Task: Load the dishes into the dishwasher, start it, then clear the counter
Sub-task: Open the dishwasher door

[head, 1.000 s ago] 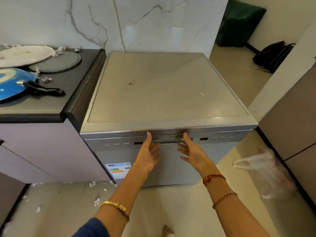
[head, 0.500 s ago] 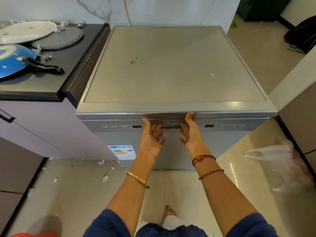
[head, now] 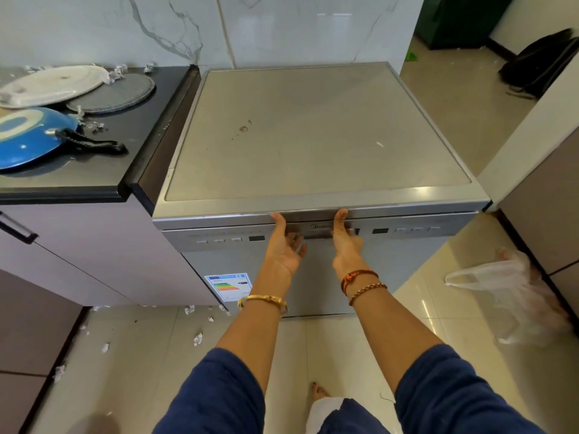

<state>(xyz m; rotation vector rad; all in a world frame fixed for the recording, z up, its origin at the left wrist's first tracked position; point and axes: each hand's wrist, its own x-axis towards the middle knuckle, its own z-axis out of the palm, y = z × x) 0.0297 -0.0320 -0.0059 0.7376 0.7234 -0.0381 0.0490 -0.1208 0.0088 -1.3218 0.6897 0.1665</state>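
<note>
Glossy tiles; both hands' fingers curl under brushed-steel dishwasher (head: pixel 313 136) door's recessed handle (head: pixel 316 228).

The dishwasher (head: pixel 313 136) stands against the back wall (head: pixel 282 26), with the counter (head: pixel 78 183) touching its left side. On the counter, a frying pan (head: pixel 28 136) lies near the front left, its handle pointing right toward the dishwasher. Behind it lie a round plate (head: pixel 53 84) at the left edge and, partly under that plate to its right, a round mat (head: pixel 125 92). On the floor right of the dishwasher lies a plastic bag (head: pixel 507 296); a backpack (head: pixel 539 64) lies in the far right corner.
</note>
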